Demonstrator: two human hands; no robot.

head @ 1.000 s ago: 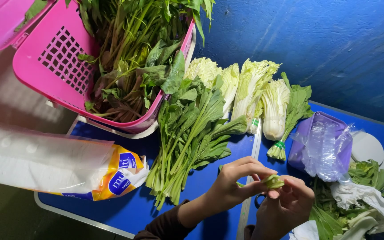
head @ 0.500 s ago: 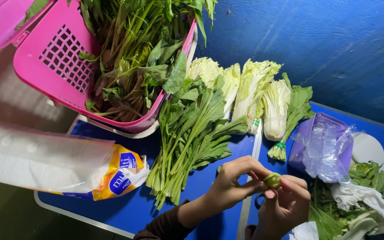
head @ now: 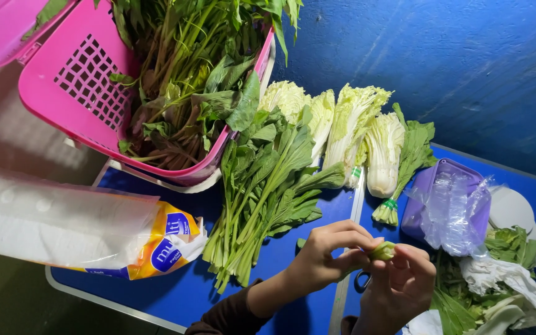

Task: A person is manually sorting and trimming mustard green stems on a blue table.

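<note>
Nearest me, at about five o'clock, both of the person's hands met over the blue table (head: 156, 298): the left hand (head: 327, 260) and the right hand (head: 398, 288) each had fingertips pinched together on a small green vegetable piece (head: 383, 250), held just above the table edge. A pair of scissors (head: 362, 280) peeked out beneath them. At four o'clock lay a heap of trimmed leaves and scraps (head: 497, 279), so some trimming looked done. At eight o'clock sat a plastic bag roll (head: 63, 223). Further out, a leafy green bunch (head: 268, 186) and several napa cabbages (head: 348, 130) lay seemingly untouched beside a purple tub (head: 426, 186), and the pink basket (head: 75, 80) at eleven o'clock was full, suggesting much remained.
</note>
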